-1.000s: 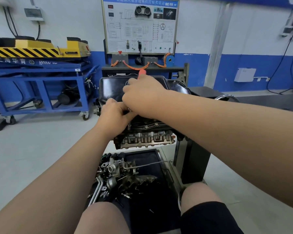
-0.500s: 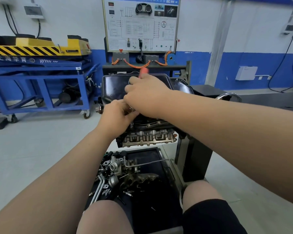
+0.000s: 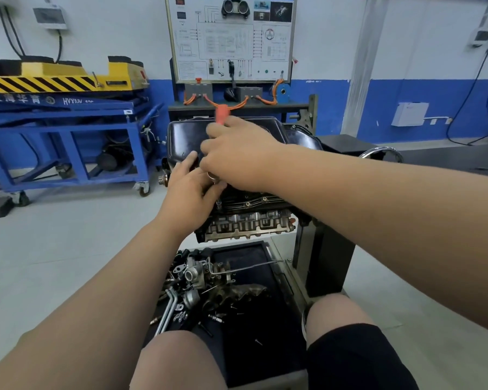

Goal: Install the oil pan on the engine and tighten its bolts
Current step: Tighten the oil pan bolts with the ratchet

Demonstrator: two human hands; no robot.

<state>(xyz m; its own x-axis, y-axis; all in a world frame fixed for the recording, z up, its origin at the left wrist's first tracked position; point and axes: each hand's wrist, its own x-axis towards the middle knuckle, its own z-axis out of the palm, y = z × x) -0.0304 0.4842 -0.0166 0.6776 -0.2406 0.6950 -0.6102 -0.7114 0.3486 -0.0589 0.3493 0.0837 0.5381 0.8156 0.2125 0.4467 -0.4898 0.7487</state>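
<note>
The black oil pan (image 3: pixel 182 136) sits on top of the upturned engine (image 3: pixel 248 220), which is mounted on a dark stand. My right hand (image 3: pixel 237 153) is closed around a ratchet with an orange-red handle (image 3: pixel 221 114) that sticks up behind my fingers. A metal socket extension (image 3: pixel 217 192) runs down from under that hand to a bolt on the pan's near flange. My left hand (image 3: pixel 193 190) rests against the pan's near left side, its fingers around the top of the extension. Several flange bolts (image 3: pixel 255 201) show to the right.
A black tray (image 3: pixel 254 305) below the engine holds several loose engine parts, tubes and bolts. My knees are at the bottom edge. A blue lift cart (image 3: pixel 68 130) with a yellow striped top stands at the left. A wiring trainer board (image 3: pixel 231 38) stands behind the engine.
Both hands stay on the pan's near flange. The orange handle has swung slightly to the left, and my left thumb has lifted onto the pan.
</note>
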